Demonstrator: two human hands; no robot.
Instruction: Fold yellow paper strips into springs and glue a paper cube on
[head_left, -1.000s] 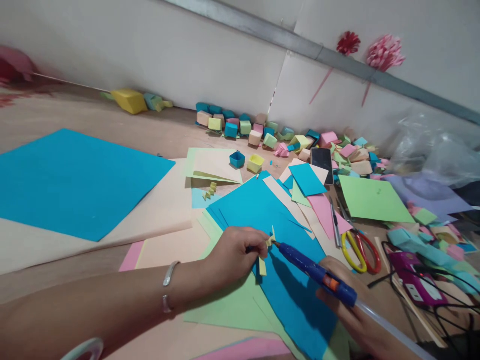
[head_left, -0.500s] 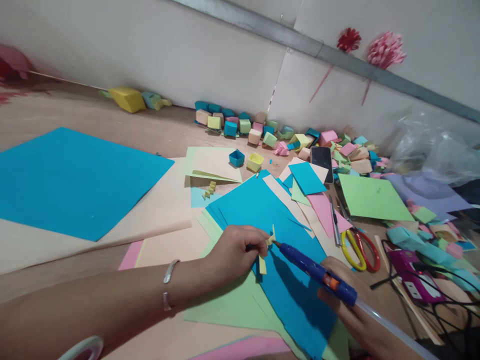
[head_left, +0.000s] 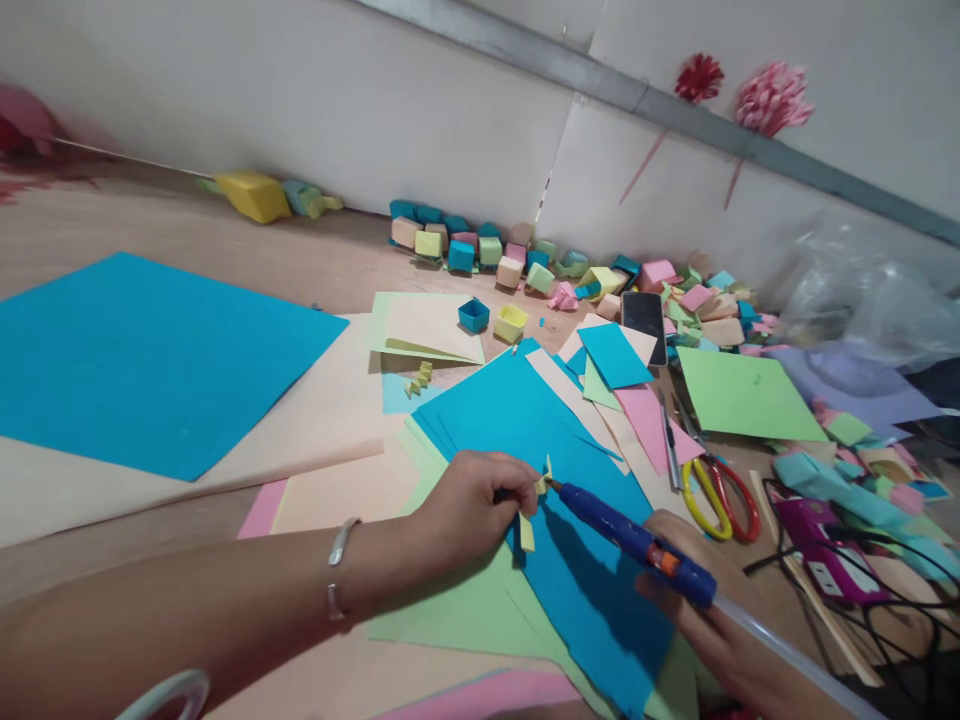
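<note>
My left hand (head_left: pixel 480 500) pinches a folded yellow paper strip (head_left: pixel 527 533), one end hanging below the fingers and the other sticking up past the fingertips. In my right hand (head_left: pixel 686 580) is a blue hot glue gun (head_left: pixel 622 530) with a clear glue stick (head_left: pixel 780 645) coming out of its back. The nozzle meets the upper part of the strip, and whether glue is coming out cannot be seen. Beneath both hands lie blue paper sheets (head_left: pixel 487 405) over green ones. A second zigzag yellow strip (head_left: pixel 419 380) rests farther back, near a small blue paper box (head_left: pixel 473 316) and a yellow one (head_left: pixel 511 323).
Scissors (head_left: pixel 705 500) and a craft knife (head_left: pixel 670 440) lie right of the sheets, by a phone (head_left: pixel 643 325). A purple power strip (head_left: pixel 829 550) with tangled black cables sits at right. Small paper boxes (head_left: pixel 461 257) line the wall. A large blue sheet (head_left: pixel 157 360) spreads at left.
Hardly anything differs. The glue gun and the yellow strip have shifted very slightly, with the nozzle still at the strip.
</note>
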